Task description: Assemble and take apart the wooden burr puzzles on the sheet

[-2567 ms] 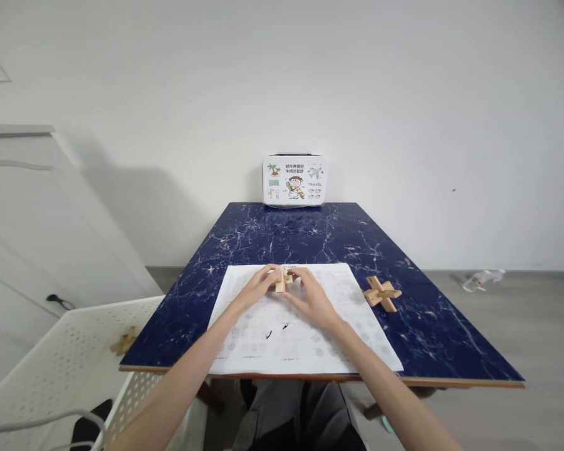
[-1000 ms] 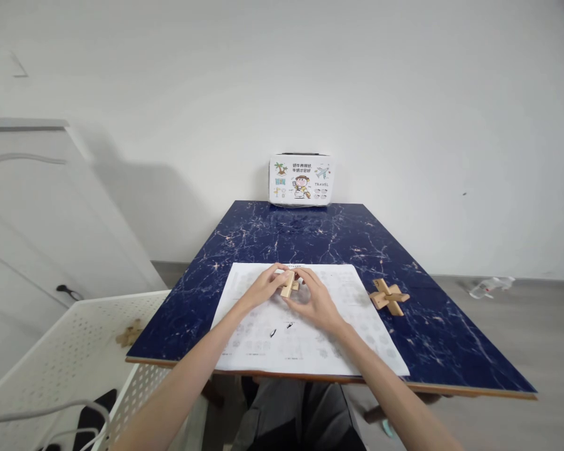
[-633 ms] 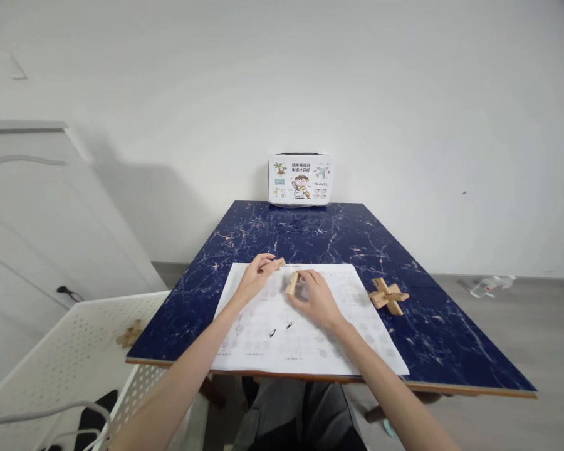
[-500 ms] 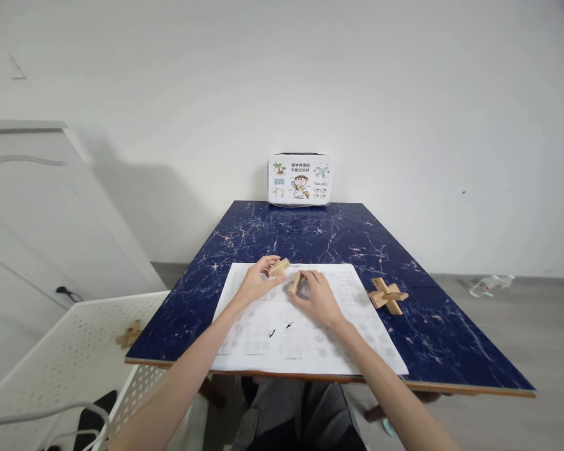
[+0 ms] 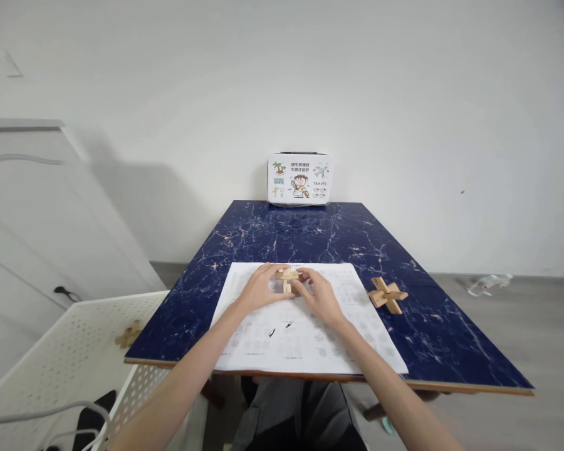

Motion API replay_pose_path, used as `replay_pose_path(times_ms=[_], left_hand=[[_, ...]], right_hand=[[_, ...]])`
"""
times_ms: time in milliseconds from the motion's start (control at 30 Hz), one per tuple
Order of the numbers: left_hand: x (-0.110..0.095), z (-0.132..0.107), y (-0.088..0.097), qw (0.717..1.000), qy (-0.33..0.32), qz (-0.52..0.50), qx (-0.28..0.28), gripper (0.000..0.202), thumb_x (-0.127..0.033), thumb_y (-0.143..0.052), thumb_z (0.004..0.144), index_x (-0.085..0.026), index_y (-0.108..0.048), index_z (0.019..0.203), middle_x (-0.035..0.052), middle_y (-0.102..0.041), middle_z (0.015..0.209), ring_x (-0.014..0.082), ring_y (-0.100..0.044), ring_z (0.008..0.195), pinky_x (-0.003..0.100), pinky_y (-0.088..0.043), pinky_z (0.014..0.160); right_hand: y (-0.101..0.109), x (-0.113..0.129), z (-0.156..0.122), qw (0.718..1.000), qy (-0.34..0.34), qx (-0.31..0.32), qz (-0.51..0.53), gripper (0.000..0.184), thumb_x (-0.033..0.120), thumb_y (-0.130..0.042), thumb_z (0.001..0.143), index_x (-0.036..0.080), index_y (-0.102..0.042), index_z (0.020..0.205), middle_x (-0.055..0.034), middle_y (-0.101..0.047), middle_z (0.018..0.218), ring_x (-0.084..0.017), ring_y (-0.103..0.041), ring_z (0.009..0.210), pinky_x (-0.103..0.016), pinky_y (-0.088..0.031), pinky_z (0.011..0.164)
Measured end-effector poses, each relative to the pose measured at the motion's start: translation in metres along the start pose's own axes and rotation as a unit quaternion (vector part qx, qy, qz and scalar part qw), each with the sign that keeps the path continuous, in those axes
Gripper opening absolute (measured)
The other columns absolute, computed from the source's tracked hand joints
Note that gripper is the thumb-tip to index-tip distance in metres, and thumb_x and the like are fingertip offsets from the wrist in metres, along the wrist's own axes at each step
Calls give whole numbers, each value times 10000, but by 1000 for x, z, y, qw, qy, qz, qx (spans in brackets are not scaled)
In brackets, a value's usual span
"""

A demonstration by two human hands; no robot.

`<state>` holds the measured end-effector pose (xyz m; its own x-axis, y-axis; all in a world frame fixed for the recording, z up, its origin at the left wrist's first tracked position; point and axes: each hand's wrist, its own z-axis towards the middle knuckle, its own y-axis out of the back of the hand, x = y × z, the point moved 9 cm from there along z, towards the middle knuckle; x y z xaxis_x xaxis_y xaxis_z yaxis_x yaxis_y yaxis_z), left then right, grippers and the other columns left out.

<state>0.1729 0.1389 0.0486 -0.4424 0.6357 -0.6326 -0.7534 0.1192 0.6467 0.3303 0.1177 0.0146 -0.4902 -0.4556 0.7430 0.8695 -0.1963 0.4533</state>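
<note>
While both bare hands meet over the printed paper sheet [image 5: 282,357], a small cluster of pale wooden burr pieces [image 5: 287,276] sits between them; take it as clock centre, twelve pointing away from the wearer. Left hand [image 5: 257,291], on the nine o'clock side: partly curled, fingers over the top of the cluster, thumb beneath, gripping it. Right hand [image 5: 322,299], three to four o'clock: fingers bent, gap to thumb narrow, tips pinching the cluster's near end. One bar lies crosswise, another points toward six; how far they interlock cannot be told, fingertips covering parts. Sheet lies flat on the blue marbled table [image 5: 310,238], reaching its near edge. Two small black marks [image 5: 288,325] show on the paper, near six o'clock. At three, on bare tabletop just beside the sheet: a six-armed wooden burr puzzle [image 5: 388,295]. At twelve, on the table's far edge: a white case [image 5: 299,179], upright, printed with palm tree, aeroplane, cartoon figure and "TRAVEL". Between eight and nine, lower than the table: a white perforated basket [image 5: 42,363] containing another wooden puzzle [image 5: 128,334], somewhat blurred, and, nearer eight, a pale cable [image 5: 47,414]. Clear plastic object [image 5: 489,285] on the floor, three o'clock, well apart.
</note>
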Motion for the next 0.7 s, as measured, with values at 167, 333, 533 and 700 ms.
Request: replay_pose_path(times_ms=[167,333,533,700], left_hand=[[-6,1,-4,999,-25,30,20,552,-454,-839,763,-274,-654,1251,77,-706,1277,312,-615,1168,465,-400,1094],[-2,2,-4,997,-36,62,7,464,-405,-790,810,-256,-647,1226,73,-717,1209,290,-624,1051,433,-441,996],[9,2,-2,997,0,77,-16,573,-433,-815,783,-262,-605,1288,76,-683,1249,303,-603,1120,440,-438,1010],[16,0,-2,996,27,82,-16,624,-475,-766,820,-253,-574,1370,92,-672,1244,316,-595,1168,453,-426,1052]], right_hand=[[4,7,1,999,-12,-3,39,248,448,-581,968,212,-643,1016,-38,-736,842,-215,-646,771,-350,-501,790],[5,20,0,994,-20,12,106,289,492,-569,968,214,-630,918,-26,-707,797,-199,-622,737,-328,-501,760],[25,0,1,982,-102,-84,136,313,501,-547,952,213,-592,839,-3,-628,713,-186,-593,700,-297,-488,700],[37,-27,-4,972,-169,-145,77,280,451,-488,942,215,-574,819,-5,-608,674,-189,-544,619,-287,-425,583]])
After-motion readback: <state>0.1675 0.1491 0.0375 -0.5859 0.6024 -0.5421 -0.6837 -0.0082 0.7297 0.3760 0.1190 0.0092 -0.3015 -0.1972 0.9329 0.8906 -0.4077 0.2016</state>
